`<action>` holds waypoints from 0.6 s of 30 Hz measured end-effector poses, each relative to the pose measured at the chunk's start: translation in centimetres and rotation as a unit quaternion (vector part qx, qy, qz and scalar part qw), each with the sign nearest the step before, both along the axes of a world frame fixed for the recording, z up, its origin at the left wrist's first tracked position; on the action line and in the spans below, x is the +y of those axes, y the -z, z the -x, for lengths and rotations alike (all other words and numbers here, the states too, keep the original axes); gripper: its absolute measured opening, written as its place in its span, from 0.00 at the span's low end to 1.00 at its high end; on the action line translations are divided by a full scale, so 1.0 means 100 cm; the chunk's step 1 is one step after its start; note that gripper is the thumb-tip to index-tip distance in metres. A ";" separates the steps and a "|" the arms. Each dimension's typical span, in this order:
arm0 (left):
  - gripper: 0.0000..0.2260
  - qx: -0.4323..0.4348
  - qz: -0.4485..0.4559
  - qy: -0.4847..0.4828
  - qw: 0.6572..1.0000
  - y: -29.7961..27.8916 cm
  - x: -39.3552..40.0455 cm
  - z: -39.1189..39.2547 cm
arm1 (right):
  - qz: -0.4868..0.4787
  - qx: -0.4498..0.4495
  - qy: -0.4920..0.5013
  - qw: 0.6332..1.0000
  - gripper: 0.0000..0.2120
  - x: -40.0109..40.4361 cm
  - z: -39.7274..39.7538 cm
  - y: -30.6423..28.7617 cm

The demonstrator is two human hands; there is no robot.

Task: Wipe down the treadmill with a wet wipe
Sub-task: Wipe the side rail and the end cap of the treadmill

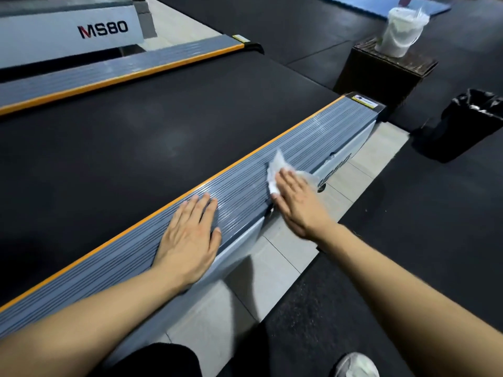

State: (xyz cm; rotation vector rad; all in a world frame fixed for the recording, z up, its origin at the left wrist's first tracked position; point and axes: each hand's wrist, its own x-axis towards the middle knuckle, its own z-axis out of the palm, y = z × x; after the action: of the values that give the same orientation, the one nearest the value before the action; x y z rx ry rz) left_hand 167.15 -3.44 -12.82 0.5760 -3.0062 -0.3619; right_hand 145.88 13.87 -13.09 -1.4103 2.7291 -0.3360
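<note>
The thin white wet wipe (275,170) lies crumpled on the grey ribbed side rail (313,131) of the treadmill, about midway along its visible length, its far corner sticking up free. I judge it limp, light and damp: it will bunch and drag across the ribs, so it is best pinned under a flat palm, not pinched at an edge.

My right hand (295,202) lies flat on the wipe, fingers straight, pressing it to the rail and gripping nothing. My left hand (190,235) rests nearer on the same rail, fingers straight and spread, holding nothing.

The orange-edged rail borders the black running belt (136,142). Beyond the rail's end stand a dark wicker box (381,77) bearing a white wipe tub (400,34), and a black lined bin (468,123) on the floor.
</note>
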 end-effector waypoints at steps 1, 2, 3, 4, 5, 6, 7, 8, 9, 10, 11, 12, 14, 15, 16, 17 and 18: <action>0.37 0.004 0.001 0.002 1.000 0.001 0.001 0.006 | 0.019 0.000 -0.041 0.999 0.36 -0.003 -0.015 0.003; 0.36 0.013 0.003 0.006 1.000 0.003 0.001 0.013 | 0.034 0.005 -0.086 0.996 0.34 -0.006 -0.031 0.007; 0.35 0.023 0.011 0.012 1.000 0.003 0.003 0.021 | 0.041 0.010 -0.125 0.991 0.32 -0.007 -0.044 0.011; 0.33 0.031 0.023 0.018 0.999 0.005 0.005 0.030 | 0.039 0.012 -0.153 0.987 0.30 -0.007 -0.051 0.014; 0.32 0.032 0.034 0.023 0.999 0.005 0.009 0.038 | 0.037 0.011 -0.172 0.984 0.28 -0.006 -0.049 0.016; 0.32 0.035 0.039 0.025 0.998 0.006 0.013 0.046 | 0.043 0.006 -0.187 0.981 0.27 -0.005 -0.039 0.017; 0.32 0.042 0.038 0.029 0.998 0.007 0.018 0.054 | 0.050 0.005 -0.189 0.981 0.27 -0.004 -0.025 0.017; 0.32 0.050 0.033 0.031 0.998 0.006 0.024 0.062 | 0.053 0.003 -0.176 0.983 0.28 -0.001 -0.008 0.016; 0.32 0.054 0.027 0.028 0.998 0.005 0.031 0.071 | 0.055 0.003 -0.150 0.987 0.29 0.004 0.013 0.015; 0.33 0.056 0.021 0.021 0.998 0.006 0.038 0.080 | 0.053 0.003 -0.126 0.991 0.31 0.008 0.034 0.015; 0.34 0.054 0.012 0.008 0.998 0.006 0.042 0.091 | 0.053 0.007 -0.111 0.992 0.31 0.011 0.055 0.015; 0.35 0.046 0.004 -0.011 0.999 0.007 0.047 0.099 | 0.052 0.009 -0.102 0.993 0.30 0.014 0.073 0.015; 0.34 0.036 0.000 -0.060 0.998 0.010 0.055 0.110 | 0.048 0.023 -0.091 0.994 0.29 0.017 0.104 0.018; 0.32 0.035 0.007 -0.077 0.996 0.012 0.057 0.113 | 0.046 0.032 -0.084 0.995 0.28 0.019 0.120 0.019; 0.31 0.029 0.021 -0.085 0.996 0.014 0.060 0.115 | 0.046 0.040 -0.071 0.996 0.28 0.021 0.136 0.022; 0.30 0.019 0.035 -0.088 0.995 0.015 0.062 0.115 | 0.047 0.045 -0.052 0.997 0.29 0.024 0.152 0.024; 0.30 0.015 0.048 -0.089 0.995 0.017 0.061 0.116 | 0.047 0.039 -0.024 0.998 0.30 0.025 0.165 0.025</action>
State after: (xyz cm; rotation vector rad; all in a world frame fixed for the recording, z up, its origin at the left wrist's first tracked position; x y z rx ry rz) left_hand 155.54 2.70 -14.54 0.8138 -2.8941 -0.2125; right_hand 129.39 16.40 -15.57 -1.5415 2.7689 -0.4192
